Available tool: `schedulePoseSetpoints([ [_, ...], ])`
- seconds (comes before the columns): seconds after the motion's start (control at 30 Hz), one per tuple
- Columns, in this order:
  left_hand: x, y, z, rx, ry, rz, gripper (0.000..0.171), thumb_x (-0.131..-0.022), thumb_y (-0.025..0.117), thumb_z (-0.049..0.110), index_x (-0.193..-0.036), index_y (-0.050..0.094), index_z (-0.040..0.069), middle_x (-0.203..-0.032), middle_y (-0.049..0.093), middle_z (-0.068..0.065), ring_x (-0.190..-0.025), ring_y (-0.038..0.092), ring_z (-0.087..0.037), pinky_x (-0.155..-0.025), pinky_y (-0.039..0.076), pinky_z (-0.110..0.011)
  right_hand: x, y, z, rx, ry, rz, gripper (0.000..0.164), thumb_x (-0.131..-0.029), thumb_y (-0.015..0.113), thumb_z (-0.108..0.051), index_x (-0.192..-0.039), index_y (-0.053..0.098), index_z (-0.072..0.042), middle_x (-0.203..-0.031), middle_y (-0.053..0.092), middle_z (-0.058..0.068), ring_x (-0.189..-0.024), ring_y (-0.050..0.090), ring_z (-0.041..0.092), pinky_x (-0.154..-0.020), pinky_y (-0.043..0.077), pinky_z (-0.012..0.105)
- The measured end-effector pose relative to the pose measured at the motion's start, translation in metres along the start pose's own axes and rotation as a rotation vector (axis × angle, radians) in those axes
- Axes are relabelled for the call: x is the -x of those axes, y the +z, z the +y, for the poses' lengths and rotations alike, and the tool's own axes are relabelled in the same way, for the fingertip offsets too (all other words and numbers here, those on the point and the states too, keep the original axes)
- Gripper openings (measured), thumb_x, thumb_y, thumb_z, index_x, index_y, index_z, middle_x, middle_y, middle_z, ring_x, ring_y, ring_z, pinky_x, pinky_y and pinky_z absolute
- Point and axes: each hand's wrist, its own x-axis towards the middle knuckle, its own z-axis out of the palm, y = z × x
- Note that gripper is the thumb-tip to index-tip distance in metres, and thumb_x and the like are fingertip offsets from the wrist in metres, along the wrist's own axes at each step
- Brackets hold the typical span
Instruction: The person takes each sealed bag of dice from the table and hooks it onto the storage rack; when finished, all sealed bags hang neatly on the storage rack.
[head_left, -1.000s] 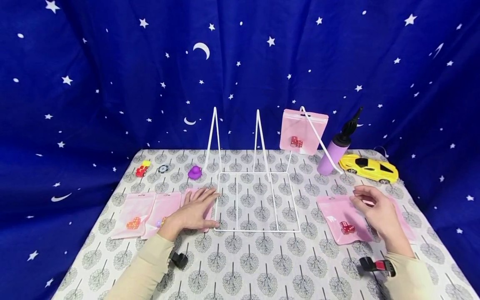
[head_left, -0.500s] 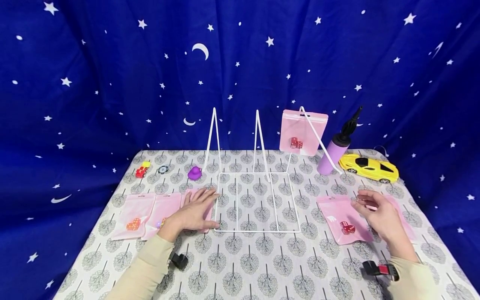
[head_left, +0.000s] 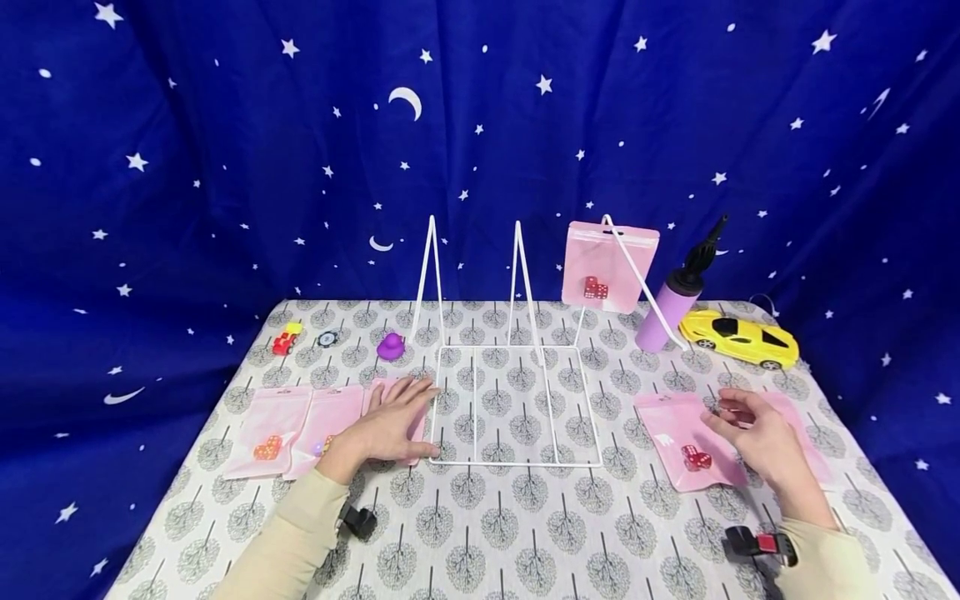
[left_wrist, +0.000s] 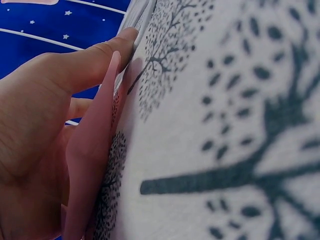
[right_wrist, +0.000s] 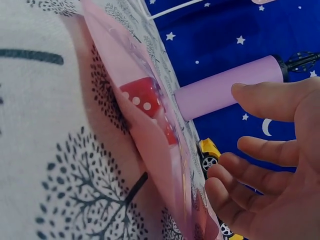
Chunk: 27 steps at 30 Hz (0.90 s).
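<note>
My left hand (head_left: 386, 423) lies spread over a pink zip bag (left_wrist: 90, 150), thumb pointing to the near left corner of a white wire rack (head_left: 517, 463). Most of that bag is hidden under the hand. My right hand (head_left: 772, 437) hovers with loosely bent fingers, nothing in them, above a pink bag (head_left: 663, 421) holding red dice (head_left: 696, 457). Behind that hand, another pink bag (head_left: 798, 425) is partly covered. One more pink bag (head_left: 617, 267) with red dice hangs by its hole from the rack's right arm.
Two pink bags, one with orange dice (head_left: 267, 447), lie at the left. Along the back are a toy truck (head_left: 285, 340), a small dark ring (head_left: 327, 338), a purple duck (head_left: 390, 347), a purple hand pump (head_left: 663, 312) and a yellow toy car (head_left: 738, 337).
My right hand has shifted slightly right and toward me above the bags. My left hand stays in place.
</note>
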Motion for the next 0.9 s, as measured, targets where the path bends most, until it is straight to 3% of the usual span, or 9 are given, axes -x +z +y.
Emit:
schedulePoseSetpoints([
  [0.33,0.0,-0.0007,0.0012,0.007,-0.013,0.002,0.1,-0.075,0.068,0.067,-0.155,0.026,0.024,-0.164,0.013,-0.004,-0.15,0.009,-0.037,-0.112,0.003,-0.073,-0.0012,0.0023,0.005,0.041,0.025,-0.056,0.07,-0.089,0.068,-0.043,-0.137,0.046,0.003,-0.122,0.061,0.028,-0.084,0.045,-0.017,-0.071,0.04,0.016],
  [0.57,-0.0001,0.0002,0.0007,0.006,-0.011,0.002,0.1,-0.075,0.067,0.067,-0.155,0.026,0.024,-0.164,0.012,-0.004,-0.15,0.009,-0.037,-0.113,0.003,-0.072,-0.0033,0.0057,0.0078,0.035,0.017,-0.065,0.069,-0.087,0.072,-0.04,-0.134,0.048,0.004,-0.122,0.062,0.027,-0.082,0.048,-0.017,-0.071,0.041,0.014],
  [0.7,-0.0004,0.0016,0.0001,0.001,-0.01,0.001,0.1,-0.075,0.067,0.067,-0.155,0.025,0.025,-0.164,0.012,-0.003,-0.15,0.009,-0.037,-0.113,0.003,-0.072,-0.0038,0.0069,0.008,0.041,0.039,-0.097,0.074,-0.086,0.072,-0.043,-0.136,0.046,0.005,-0.124,0.06,0.027,-0.09,0.055,-0.002,-0.074,0.042,0.016],
  [0.9,-0.0003,0.0017,0.0004,0.0,-0.012,0.005,0.101,-0.074,0.069,0.067,-0.155,0.025,0.025,-0.164,0.013,-0.003,-0.15,0.01,-0.036,-0.113,0.003,-0.072,-0.0038,0.0067,0.0043,0.08,0.063,-0.135,0.078,-0.086,0.07,-0.048,-0.136,0.044,0.007,-0.124,0.059,0.029,-0.104,0.06,0.032,-0.08,0.044,0.034],
])
